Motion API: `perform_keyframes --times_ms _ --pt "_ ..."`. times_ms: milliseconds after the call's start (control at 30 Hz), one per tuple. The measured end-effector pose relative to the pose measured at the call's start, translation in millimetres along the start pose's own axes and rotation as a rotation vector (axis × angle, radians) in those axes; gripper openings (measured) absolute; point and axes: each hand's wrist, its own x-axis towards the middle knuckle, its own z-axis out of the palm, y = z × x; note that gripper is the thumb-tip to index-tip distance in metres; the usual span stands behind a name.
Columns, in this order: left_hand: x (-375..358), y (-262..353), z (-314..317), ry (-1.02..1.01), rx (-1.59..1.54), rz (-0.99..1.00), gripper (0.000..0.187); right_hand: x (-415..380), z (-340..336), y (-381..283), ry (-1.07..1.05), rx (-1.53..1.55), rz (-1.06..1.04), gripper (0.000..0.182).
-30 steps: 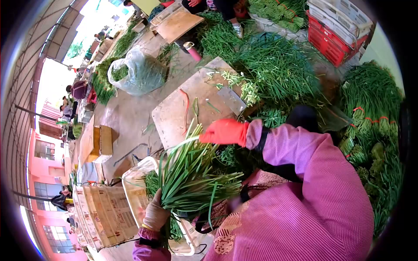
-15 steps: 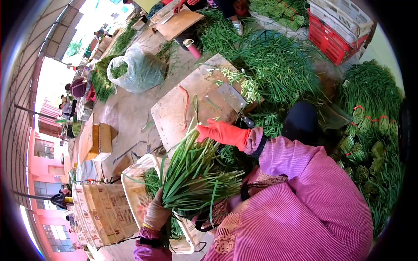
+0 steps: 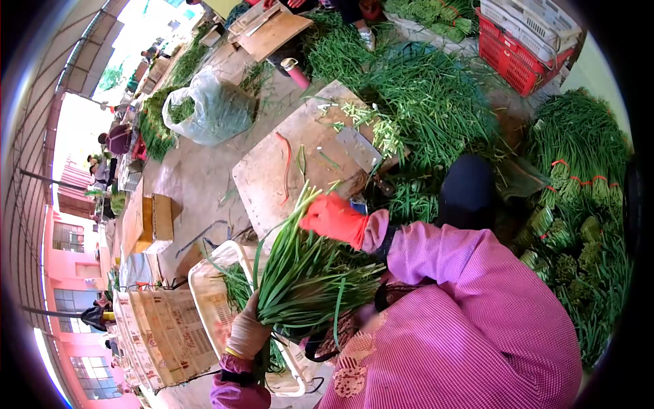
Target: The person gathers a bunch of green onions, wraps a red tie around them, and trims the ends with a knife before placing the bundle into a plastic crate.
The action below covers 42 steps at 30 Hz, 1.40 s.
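Note:
A large bunch of long green stems (image 3: 300,273) hangs over the lap. My left hand (image 3: 248,332), in a pale glove, is wrapped round its leafy lower part. In an orange-red glove, my right hand (image 3: 335,219) is at the pale upper ends, its fingers curled; what lies between them is hidden. Beyond it, a wooden board (image 3: 272,160) bears a red strip (image 3: 287,163), a wide metal blade (image 3: 359,148) and pale cut stem pieces (image 3: 387,135).
Loose greens (image 3: 436,102) are heaped behind the board, and tied bundles (image 3: 579,177) lie at the right. A white basket (image 3: 211,286) stands at the left, a plastic bag (image 3: 221,112) farther back. A co-worker's hands (image 3: 294,3) show at the top.
My right hand has moved slightly left and down, and its spread fingers have curled in at the stem ends. My left hand keeps its hold on the bunch.

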Motion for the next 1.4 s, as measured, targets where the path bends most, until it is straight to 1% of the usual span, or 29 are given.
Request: perform_keyframes --times_ms 67,133,167,267,333,367,433,467,500,533,567,633,667,700,733,767,800,833,900,933,1000,1033,1100,1200,1233,1300,1333,1367,1400 --pt "-2 -2 -2 0.013 0.046 -0.008 0.069 8 -19 24 0.298 -0.173 -0.125 0.031" --pt "-7 0 -4 0.011 0.042 -0.004 0.068 21 -55 43 0.406 -0.289 -0.017 0.024" --pt "-10 0 -4 0.012 0.036 0.001 0.067 25 -71 58 0.462 -0.329 0.115 0.025" --pt "-12 -7 -2 0.008 -0.054 -0.026 0.067 18 -99 49 0.371 -0.282 0.186 0.028" --pt "-10 -7 1 0.017 -0.081 -0.021 0.066 9 -86 30 -0.131 0.590 0.456 0.027" --pt "-10 -6 2 0.035 -0.107 -0.019 0.066 9 -85 23 -0.466 0.504 0.405 0.027" --pt "-10 3 3 0.025 -0.131 -0.013 0.064 4 -72 3 -0.561 0.499 0.543 0.028" --pt "-9 10 3 0.013 -0.157 -0.003 0.062 5 -65 0 -0.561 0.503 0.543 0.028" --pt "-10 23 2 0.012 -0.152 -0.004 0.062 7 -58 -1 -0.555 0.429 0.478 0.029" --pt "-13 41 1 0.034 0.002 0.013 0.061 9 -52 0 -0.548 0.355 0.413 0.031" --pt "-15 54 0 0.056 0.156 0.030 0.060 11 -48 2 -0.546 0.359 0.412 0.031" --pt "-16 61 2 0.090 0.165 0.032 0.059 16 -37 11 -0.642 0.390 0.481 0.028" --pt "-16 62 1 0.079 0.159 0.012 0.060 16 -35 14 -0.683 0.476 0.357 0.029" --pt "-16 63 1 0.068 0.154 -0.008 0.061 16 -35 18 -0.683 0.477 0.357 0.029" --pt "-16 58 1 0.066 0.155 -0.009 0.061 15 -35 22 -0.594 0.504 0.308 0.029" --pt "-15 48 2 0.065 0.057 -0.001 0.061 14 -39 21 -0.506 0.529 0.260 0.030" --pt "-16 39 2 0.066 -0.042 0.005 0.060 17 -41 20 -0.317 0.706 0.331 0.027" --pt "-17 31 0 0.066 -0.042 0.002 0.060 23 -53 23 -0.125 0.603 0.426 0.024" --pt "-19 20 -4 0.074 -0.011 -0.006 0.060 30 -75 51 0.143 0.687 0.475 0.025" --pt "-19 17 -4 0.057 -0.086 -0.003 0.061 26 -80 58 0.145 0.685 0.474 0.025" --pt "-16 15 -1 0.057 -0.150 -0.017 0.061 14 -102 42 -0.131 0.539 0.460 0.028" --pt "-15 14 0 0.058 -0.209 -0.036 0.062 8 -102 32 -0.128 0.537 0.464 0.028" --pt "-12 10 2 0.057 -0.268 -0.041 0.062 -6 -85 8 -0.616 0.440 0.464 0.029" --pt "-8 15 2 0.055 -0.189 -0.043 0.062 -18 -47 10 -0.626 0.508 0.457 0.037" --pt "-8 23 2 0.039 -0.162 -0.046 0.061 -17 -35 11 -0.621 0.538 0.482 0.036" --pt "-9 29 2 0.026 -0.133 -0.054 0.061 -18 -18 15 -0.640 0.539 0.402 0.035" --pt "-9 31 1 0.016 -0.157 -0.045 0.061 -19 9 39 -0.561 0.687 0.397 0.036" --pt "-10 30 1 0.007 -0.183 -0.037 0.060 -26 8 29 -0.405 0.787 0.452 0.031" --pt "-10 26 2 0.008 -0.238 -0.012 0.060 -25 -8 14 -0.436 0.719 0.468 0.030"
